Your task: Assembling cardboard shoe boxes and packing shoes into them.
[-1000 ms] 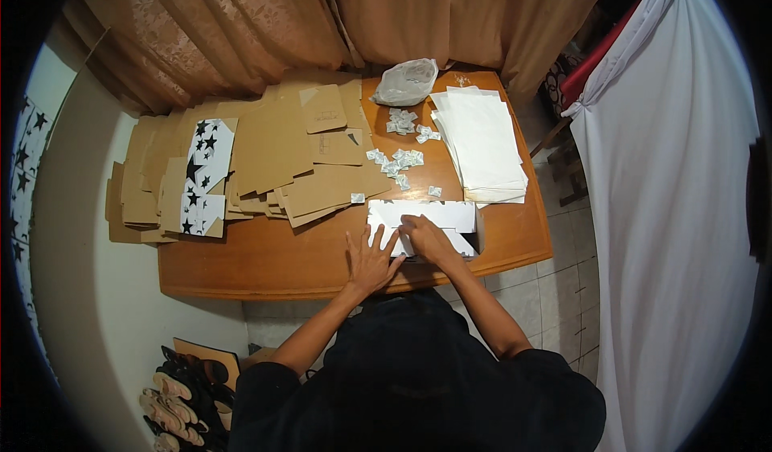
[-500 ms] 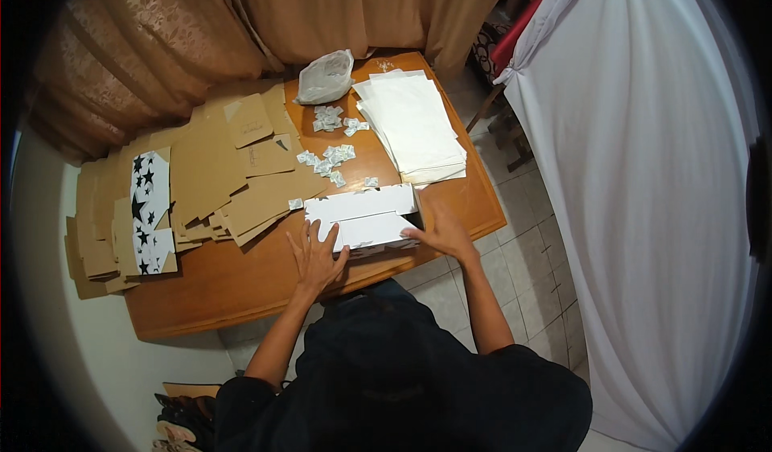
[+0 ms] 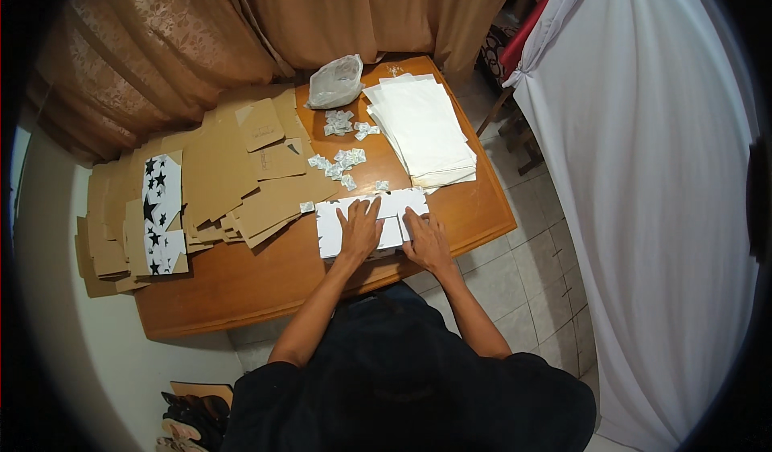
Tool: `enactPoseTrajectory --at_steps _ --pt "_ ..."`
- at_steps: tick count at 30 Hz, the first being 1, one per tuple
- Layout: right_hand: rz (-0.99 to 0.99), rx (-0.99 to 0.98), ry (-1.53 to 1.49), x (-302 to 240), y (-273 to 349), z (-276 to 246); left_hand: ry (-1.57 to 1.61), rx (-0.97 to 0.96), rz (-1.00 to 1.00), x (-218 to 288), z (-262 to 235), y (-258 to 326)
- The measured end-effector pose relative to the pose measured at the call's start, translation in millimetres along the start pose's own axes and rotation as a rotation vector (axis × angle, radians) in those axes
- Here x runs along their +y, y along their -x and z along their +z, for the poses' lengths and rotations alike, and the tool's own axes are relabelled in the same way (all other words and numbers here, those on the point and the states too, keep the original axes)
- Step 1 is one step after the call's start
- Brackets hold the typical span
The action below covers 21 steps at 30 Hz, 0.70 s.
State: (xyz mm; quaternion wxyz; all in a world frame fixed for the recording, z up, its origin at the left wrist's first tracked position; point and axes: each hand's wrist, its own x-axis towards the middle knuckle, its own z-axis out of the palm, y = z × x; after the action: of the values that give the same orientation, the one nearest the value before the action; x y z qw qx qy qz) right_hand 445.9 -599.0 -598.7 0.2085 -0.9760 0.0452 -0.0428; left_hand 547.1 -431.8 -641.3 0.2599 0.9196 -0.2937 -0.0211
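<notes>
A white cardboard box (image 3: 332, 228) with some dark star print at its edges sits at the table's front edge, its flaps folded over the top. My left hand (image 3: 361, 232) lies on the middle of that top, fingers stretched forward and apart. At the box's right end, my right hand (image 3: 428, 243) rests with extended fingers on a flap. Neither hand grips anything. Small white sachets (image 3: 349, 158) lie in loose groups just beyond the box, and single ones (image 3: 306, 207) lie near its far edge. The box's near side is mostly hidden.
Flat brown cardboard pieces (image 3: 211, 162) cover the table's left side, with a white star-printed piece (image 3: 163, 203) on them. A stack of white sheets (image 3: 425, 130) lies at the far right, beside a translucent plastic bag (image 3: 336, 82). A white cloth (image 3: 635, 170) hangs to the right.
My left hand has moved right, from the box's left end onto the middle of its top. My right hand has come inward, and the gap at the right end is now covered by a flap.
</notes>
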Motion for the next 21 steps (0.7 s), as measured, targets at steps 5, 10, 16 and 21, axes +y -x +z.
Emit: enactPoseTrajectory --at_steps 5,10,16,21 --pt "-0.048 -0.036 0.007 3.4 -4.7 -11.0 -0.085 0.01 -0.013 0.1 8.8 -1.3" --pt "-0.087 -0.106 -0.007 11.8 -2.6 -11.4 -0.152 0.031 -0.031 3.3 10.2 -4.6" --pt "-0.171 -0.044 0.044 20.5 -4.6 -15.3 -0.211 0.029 -0.015 5.0 10.8 -6.9" --pt "-0.175 -0.076 -0.212 28.3 -7.2 -18.1 -0.205 0.025 -0.03 4.5 10.2 -7.3"
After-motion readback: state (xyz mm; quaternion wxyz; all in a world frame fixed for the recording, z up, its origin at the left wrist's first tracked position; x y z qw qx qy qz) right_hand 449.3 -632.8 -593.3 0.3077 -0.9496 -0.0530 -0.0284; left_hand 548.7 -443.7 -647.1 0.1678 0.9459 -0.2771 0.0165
